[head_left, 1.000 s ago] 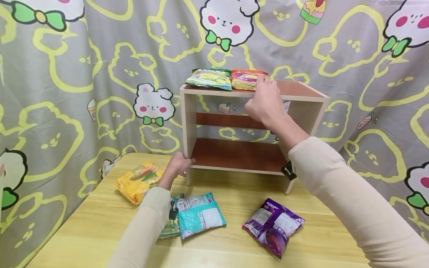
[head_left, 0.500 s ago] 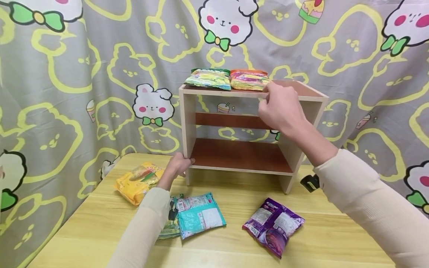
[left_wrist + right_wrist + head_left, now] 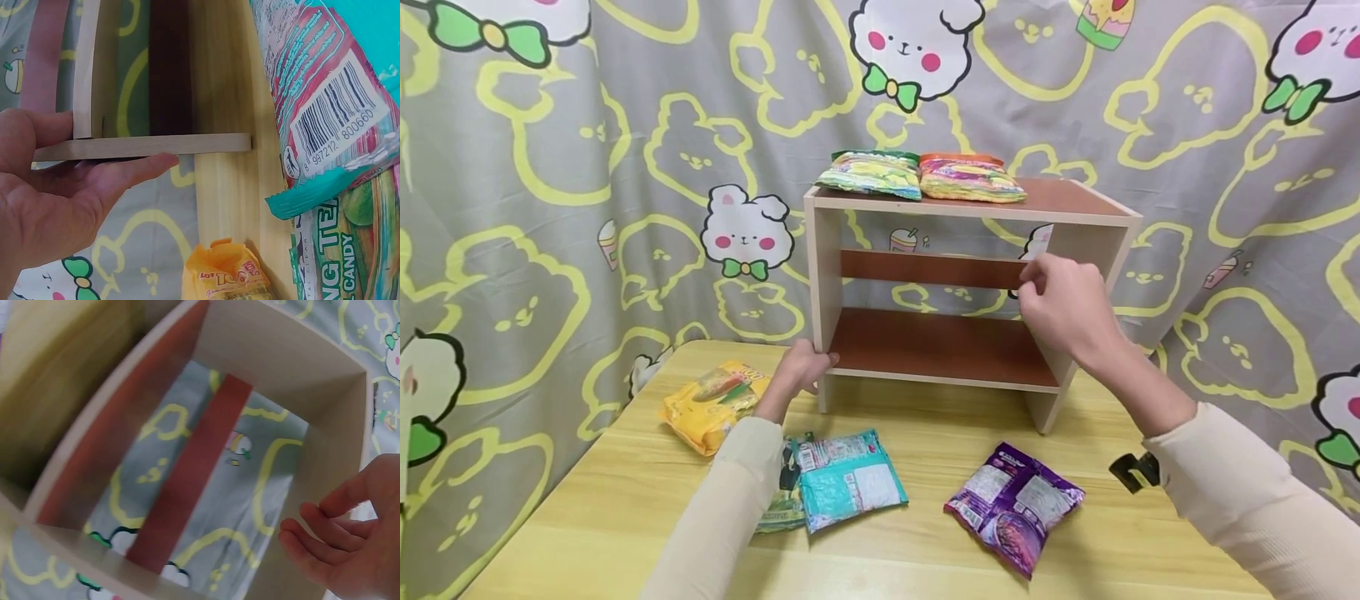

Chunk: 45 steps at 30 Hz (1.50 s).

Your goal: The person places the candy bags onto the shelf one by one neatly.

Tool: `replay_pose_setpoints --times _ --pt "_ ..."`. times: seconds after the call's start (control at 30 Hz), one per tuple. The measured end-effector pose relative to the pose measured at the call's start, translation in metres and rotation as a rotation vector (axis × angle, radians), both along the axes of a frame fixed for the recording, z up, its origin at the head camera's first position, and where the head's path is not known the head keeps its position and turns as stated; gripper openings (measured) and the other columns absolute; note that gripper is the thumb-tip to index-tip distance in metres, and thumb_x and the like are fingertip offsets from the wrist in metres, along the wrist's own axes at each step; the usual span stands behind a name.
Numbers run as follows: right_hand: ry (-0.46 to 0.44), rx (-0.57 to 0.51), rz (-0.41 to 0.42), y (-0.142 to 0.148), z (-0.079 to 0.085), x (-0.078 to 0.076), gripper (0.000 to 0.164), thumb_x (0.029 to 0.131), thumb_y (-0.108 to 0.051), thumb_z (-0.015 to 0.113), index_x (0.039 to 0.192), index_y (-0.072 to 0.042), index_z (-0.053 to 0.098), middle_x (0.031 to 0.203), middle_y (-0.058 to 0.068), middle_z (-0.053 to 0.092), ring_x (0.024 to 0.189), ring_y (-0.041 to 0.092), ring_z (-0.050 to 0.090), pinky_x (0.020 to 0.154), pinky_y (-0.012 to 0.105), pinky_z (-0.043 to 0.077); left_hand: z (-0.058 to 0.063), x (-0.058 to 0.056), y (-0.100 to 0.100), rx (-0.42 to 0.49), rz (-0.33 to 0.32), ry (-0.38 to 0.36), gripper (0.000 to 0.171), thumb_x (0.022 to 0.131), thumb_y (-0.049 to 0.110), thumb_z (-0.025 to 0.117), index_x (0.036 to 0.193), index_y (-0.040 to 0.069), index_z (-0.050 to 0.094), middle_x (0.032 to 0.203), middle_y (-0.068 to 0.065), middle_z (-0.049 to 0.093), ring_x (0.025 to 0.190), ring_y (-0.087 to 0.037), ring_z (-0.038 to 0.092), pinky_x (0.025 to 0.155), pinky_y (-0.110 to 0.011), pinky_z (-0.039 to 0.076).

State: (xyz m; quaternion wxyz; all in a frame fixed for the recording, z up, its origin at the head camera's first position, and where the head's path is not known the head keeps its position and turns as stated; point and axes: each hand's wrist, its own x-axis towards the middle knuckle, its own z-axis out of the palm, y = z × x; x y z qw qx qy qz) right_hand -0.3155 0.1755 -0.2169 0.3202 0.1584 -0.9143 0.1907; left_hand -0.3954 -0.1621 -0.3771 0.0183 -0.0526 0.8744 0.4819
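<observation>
My left hand [image 3: 797, 367] grips the left side panel of a small two-tier shelf [image 3: 940, 346]. In the left wrist view, the panel [image 3: 144, 147] lies between its thumb and fingers. Clear of the shelf's front right, my right hand [image 3: 1071, 304] hangs in the air; in the right wrist view its fingers [image 3: 312, 547] are loosely bent with nothing in them. On the shelf's top board, a green-edged candy bag [image 3: 872, 177] lies at the left, with an orange-edged candy bag [image 3: 972, 178] right beside it.
On the wooden table [image 3: 917, 567] lie a yellow bag [image 3: 715, 406], a teal bag [image 3: 850, 485] overlapping a green candy bag [image 3: 785, 510], and a purple bag [image 3: 1017, 510]. A patterned curtain [image 3: 647, 142] hangs behind the shelf.
My right hand has drawn away from the orange-edged candy bag, moving right and down. That bag stays on the top board. My left hand keeps its hold on the shelf.
</observation>
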Motion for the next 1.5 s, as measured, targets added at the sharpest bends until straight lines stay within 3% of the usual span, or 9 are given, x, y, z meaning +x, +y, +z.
replay_pose_setpoints --times 0.13,0.47,0.63,0.8,0.97,1.23,1.5 --pt "-0.071 0.016 -0.012 0.011 -0.017 0.000 0.020 0.086 -0.010 0.049 0.088 0.000 0.066 0.078 0.014 0.067 0.062 0.027 0.059 0.057 0.042 0.048 -0.001 -0.002 -0.001 -0.001 0.000 0.003 0.032 0.092 0.023 0.059 0.106 -0.006 0.055 0.104 -0.018 0.054 0.099 -0.032 0.058 0.064 -0.039 0.059" --pt "-0.420 0.096 -0.051 0.034 -0.047 -0.002 0.021 0.089 -0.016 0.052 0.092 0.003 0.061 0.081 0.014 0.062 0.070 0.028 0.055 0.054 0.033 0.044 -0.003 -0.001 -0.002 0.021 -0.013 0.011 0.037 0.092 0.022 0.060 0.113 -0.007 0.054 0.111 -0.020 0.055 0.102 -0.033 0.058 0.065 -0.040 0.059" --pt "-0.570 0.132 -0.018 0.048 -0.068 -0.004 0.028 0.091 -0.023 0.056 0.093 0.005 0.060 0.080 0.011 0.061 0.069 0.024 0.054 0.055 0.031 0.044 -0.002 -0.002 -0.003 0.026 -0.018 0.002 0.036 0.092 0.021 0.059 0.114 -0.007 0.053 0.113 -0.020 0.054 0.107 -0.035 0.056 0.067 -0.041 0.059" --pt "-0.770 0.140 0.015 0.065 -0.090 -0.005 0.032 0.094 -0.030 0.056 0.080 -0.001 0.056 0.067 0.003 0.047 0.057 0.017 0.048 0.051 0.030 0.045 -0.002 -0.002 -0.003 0.032 -0.015 -0.012 0.036 0.092 0.021 0.059 0.114 -0.007 0.053 0.114 -0.020 0.053 0.109 -0.035 0.055 0.069 -0.042 0.059" --pt "-0.943 0.070 0.025 0.082 -0.112 -0.001 0.040 0.092 -0.033 0.060 0.097 0.007 0.058 0.080 0.011 0.053 0.068 0.024 0.054 0.060 0.038 0.055 -0.002 -0.003 -0.003 0.039 -0.018 0.000 0.037 0.092 0.021 0.060 0.115 -0.007 0.053 0.115 -0.021 0.054 0.108 -0.035 0.055 0.067 -0.042 0.059" --pt "-1.132 0.026 -0.002 0.095 -0.142 0.002 0.077 0.082 -0.050 0.069 0.115 0.016 0.048 0.104 0.028 0.057 0.090 0.042 0.059 0.069 0.049 0.056 -0.002 -0.002 -0.003 0.042 -0.020 0.003 0.037 0.092 0.021 0.060 0.116 -0.007 0.053 0.115 -0.021 0.054 0.108 -0.036 0.056 0.067 -0.042 0.059" --pt "-1.189 0.070 -0.052 0.094 -0.165 0.014 0.071 0.076 -0.054 0.073 0.101 0.010 0.056 0.092 0.017 0.057 0.081 0.033 0.059 0.062 0.047 0.057 -0.001 -0.002 -0.004 0.029 -0.018 0.002 0.035 0.092 0.021 0.060 0.112 -0.007 0.054 0.110 -0.019 0.054 0.105 -0.034 0.057 0.065 -0.040 0.059"
